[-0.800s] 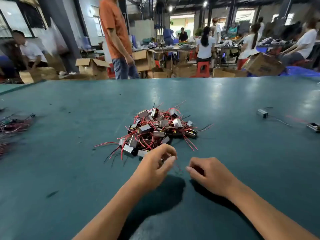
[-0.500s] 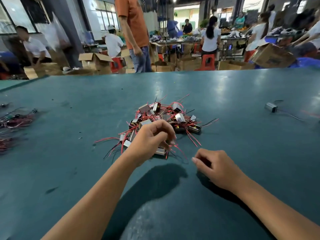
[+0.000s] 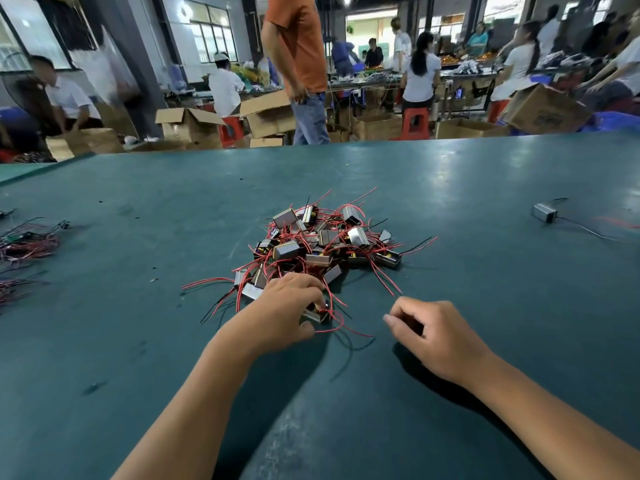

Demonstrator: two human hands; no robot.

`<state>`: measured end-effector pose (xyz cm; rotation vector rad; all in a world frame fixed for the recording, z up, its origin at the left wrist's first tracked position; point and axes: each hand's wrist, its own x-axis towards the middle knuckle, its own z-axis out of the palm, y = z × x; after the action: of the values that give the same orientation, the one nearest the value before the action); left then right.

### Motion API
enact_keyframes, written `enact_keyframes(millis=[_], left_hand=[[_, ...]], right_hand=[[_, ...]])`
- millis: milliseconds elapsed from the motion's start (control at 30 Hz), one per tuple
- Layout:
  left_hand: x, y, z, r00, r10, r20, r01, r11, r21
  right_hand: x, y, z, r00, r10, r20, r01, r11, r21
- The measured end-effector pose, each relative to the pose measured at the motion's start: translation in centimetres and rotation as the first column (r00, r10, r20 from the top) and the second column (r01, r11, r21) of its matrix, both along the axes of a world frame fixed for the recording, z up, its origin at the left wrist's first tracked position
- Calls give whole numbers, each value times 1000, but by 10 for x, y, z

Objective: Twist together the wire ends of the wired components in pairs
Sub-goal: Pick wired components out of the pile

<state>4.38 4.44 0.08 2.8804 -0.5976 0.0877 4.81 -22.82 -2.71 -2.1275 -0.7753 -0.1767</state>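
Your left hand point(image 3: 289, 308) curls its fingers around one small metal-cased component point(image 3: 317, 315) at the near edge of the pile of wired components point(image 3: 322, 244), gripping it against the green table point(image 3: 485, 306). The component's red wire point(image 3: 343, 325) loops out from under your fingertips toward your right hand point(image 3: 434, 336). Your right hand rests on the table just to the right of that loop, apart from it, fingers loosely curled and holding nothing. The pile lies just beyond your left knuckles, red and black leads sticking out all round. Well off to the right of your right hand, farther away, a single component point(image 3: 545, 212) lies alone with its leads trailing. Far to the left of your left hand sits a tangle of wires point(image 3: 27, 242).
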Motion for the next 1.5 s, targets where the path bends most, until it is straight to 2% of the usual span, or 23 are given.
enact_keyframes(millis=[133, 267, 367, 467, 533, 567, 633, 700, 733, 800, 900, 1133, 1300, 1367, 1433, 1500], left_hand=[[-3, -3, 7, 994, -15, 111, 1, 992, 125], [-12, -20, 16, 975, -101, 196, 98, 995, 23], [-25, -38, 17, 977, -191, 98, 197, 979, -49], [-32, -45, 14, 973, -220, -73, 218, 976, -24], [-30, -40, 16, 973, -193, -126, 174, 974, -148], [-26, -36, 18, 981, -177, -74, 153, 955, -255], [-16, -26, 22, 980, 2, 200, 86, 901, -426], [2, -13, 22, 854, 308, 418, -112, 895, -431], [11, -6, 22, 793, 435, 428, -266, 878, -399], [26, 7, 15, 750, 573, 331, -494, 817, -297], [33, 14, 5, 736, 595, 321, -553, 803, -221], [17, 12, 26, 650, 603, 463, -490, 798, -351], [3, 9, 47, 607, 512, 608, -365, 859, -359], [0, 3, 52, 618, 473, 628, -260, 877, -405], [-3, -4, 53, 693, 462, 554, -104, 824, -557], [-2, -7, 53, 739, 524, 423, -70, 685, -726]], right_hand=[[0, 1, 0, 1000, -10, -16, 10, 1000, 17], [1, 1, 0, 999, -39, -9, 39, 999, 14], [3, -1, 1, 997, -80, 8, 80, 996, 28], [6, -5, 3, 989, -149, 6, 148, 987, 61], [8, -7, 4, 984, -178, -4, 178, 980, 89], [9, -8, 4, 983, -185, -9, 185, 978, 96], [9, -7, 3, 981, -192, -13, 193, 977, 89], [8, -4, 3, 981, -196, -4, 196, 977, 85], [8, -3, 2, 980, -197, 1, 196, 977, 84], [7, -2, 2, 981, -193, -2, 192, 977, 93], [5, -3, 2, 984, -176, -6, 175, 980, 92], [2, -9, 5, 979, -202, -37, 205, 974, 102], [5, -8, 4, 976, -203, -75, 210, 972, 106], [5, -7, 5, 976, -203, -78, 211, 970, 119], [6, -7, 5, 975, -208, -81, 218, 966, 139], [6, -7, 6, 973, -217, -75, 226, 963, 145]])
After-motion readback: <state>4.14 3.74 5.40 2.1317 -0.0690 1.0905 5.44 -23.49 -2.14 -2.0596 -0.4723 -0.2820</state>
